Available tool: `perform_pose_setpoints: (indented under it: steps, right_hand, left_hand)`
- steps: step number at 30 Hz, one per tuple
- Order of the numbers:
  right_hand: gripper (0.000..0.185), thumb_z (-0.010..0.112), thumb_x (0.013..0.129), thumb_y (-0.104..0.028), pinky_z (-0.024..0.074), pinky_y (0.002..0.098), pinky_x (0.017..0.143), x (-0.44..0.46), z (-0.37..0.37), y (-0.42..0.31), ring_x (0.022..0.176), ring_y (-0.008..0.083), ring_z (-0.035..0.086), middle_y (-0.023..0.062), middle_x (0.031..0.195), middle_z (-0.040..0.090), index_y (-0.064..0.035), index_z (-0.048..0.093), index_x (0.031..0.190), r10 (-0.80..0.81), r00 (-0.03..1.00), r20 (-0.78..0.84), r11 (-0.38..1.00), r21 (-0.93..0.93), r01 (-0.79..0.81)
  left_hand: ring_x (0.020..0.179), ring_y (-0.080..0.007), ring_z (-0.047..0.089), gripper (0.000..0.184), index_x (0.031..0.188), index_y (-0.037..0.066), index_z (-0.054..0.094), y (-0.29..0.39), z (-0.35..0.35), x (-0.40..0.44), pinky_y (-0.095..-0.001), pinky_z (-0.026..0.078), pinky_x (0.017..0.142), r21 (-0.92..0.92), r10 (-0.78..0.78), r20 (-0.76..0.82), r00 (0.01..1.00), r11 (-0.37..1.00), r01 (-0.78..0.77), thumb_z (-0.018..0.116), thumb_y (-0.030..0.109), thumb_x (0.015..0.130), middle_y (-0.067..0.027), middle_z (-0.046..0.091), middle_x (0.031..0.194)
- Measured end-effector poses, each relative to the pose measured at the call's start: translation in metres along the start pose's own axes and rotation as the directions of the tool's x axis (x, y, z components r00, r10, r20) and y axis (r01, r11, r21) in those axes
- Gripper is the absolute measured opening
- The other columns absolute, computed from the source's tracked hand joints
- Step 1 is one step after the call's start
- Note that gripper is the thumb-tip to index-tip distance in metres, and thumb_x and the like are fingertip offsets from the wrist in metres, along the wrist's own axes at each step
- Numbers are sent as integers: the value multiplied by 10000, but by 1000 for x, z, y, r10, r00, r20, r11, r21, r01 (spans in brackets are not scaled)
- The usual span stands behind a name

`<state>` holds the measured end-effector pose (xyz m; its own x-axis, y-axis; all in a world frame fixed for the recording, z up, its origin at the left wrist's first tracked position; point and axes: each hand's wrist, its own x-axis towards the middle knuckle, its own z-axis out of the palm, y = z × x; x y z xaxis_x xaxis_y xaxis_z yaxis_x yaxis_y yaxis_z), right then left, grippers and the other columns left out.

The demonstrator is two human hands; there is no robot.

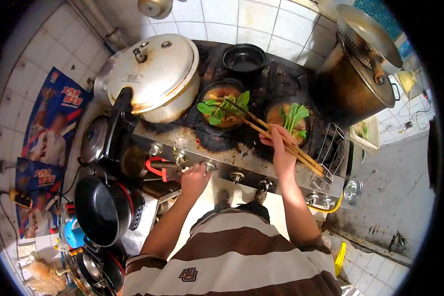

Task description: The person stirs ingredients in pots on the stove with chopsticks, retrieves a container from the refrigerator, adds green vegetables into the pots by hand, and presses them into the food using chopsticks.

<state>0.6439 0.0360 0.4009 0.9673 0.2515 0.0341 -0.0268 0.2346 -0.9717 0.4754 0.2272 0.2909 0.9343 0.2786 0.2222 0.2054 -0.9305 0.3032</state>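
Observation:
Long wooden chopsticks (266, 129) are gripped in my right hand (280, 143), their tips over the left clay pot (222, 106). Green leaves (212, 111) lie on the brown food in that pot, at the chopstick tips. A second pot (280, 109) with brown food and green leaves (295, 117) stands just beyond my right hand. My left hand (196, 177) is at the stove's front panel, its fingers closed beside a control knob (208, 166); whether they touch the knob is hard to tell.
A large pressure cooker (153, 74) stands on the left of the stove, its black handle (121, 123) reaching forward. Behind the pots is an empty black bowl (243, 58). A tall stockpot (352, 84) stands right, near a wire rack (329, 153). Black pans (96, 209) are at lower left.

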Motion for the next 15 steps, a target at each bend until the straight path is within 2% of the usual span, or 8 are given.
perform_pose_setpoints:
  steps: [4,5,8,12,15]
  right_hand:
    - [232,515,908,-141,525,250,699,-8,4,-5,822,166,630,116,925,615,33,569,1052,4,1000,13,999,-49,-3]
    - [243,515,909,-147,527,260,704,-9,0,-9,822,169,633,120,939,617,41,567,1053,-42,999,-24,999,-30,42]
    - [249,523,906,-152,526,260,705,-1,-12,-13,823,165,633,123,956,617,48,567,1046,-50,988,-147,996,-77,39]
    - [244,522,906,-147,516,236,682,7,-2,12,802,158,635,114,941,620,44,571,1048,30,998,-61,995,-88,-35]
    - [232,518,908,-146,515,239,684,1,-10,1,816,152,631,111,943,619,31,579,1046,-11,996,-92,995,-96,2]
  left_hand:
    - [657,-291,559,220,705,62,512,0,0,1,-402,458,583,-40,34,-31,999,999,-36,682,203,711,-99,508,680]
    - [655,-291,559,220,703,63,513,-1,2,2,-401,459,584,-31,35,-33,999,999,-36,682,203,711,-99,508,678]
    - [658,-290,562,223,697,62,513,-1,2,0,-398,462,588,-27,10,-14,1000,1000,-10,680,208,713,-97,509,676]
    - [664,-292,563,225,691,61,511,2,-3,1,-400,463,590,-32,11,17,1000,999,-10,676,212,718,-94,511,671]
    - [673,-293,565,227,705,58,512,1,-1,0,-404,462,587,-33,-9,14,1000,999,10,673,218,724,-98,515,676]
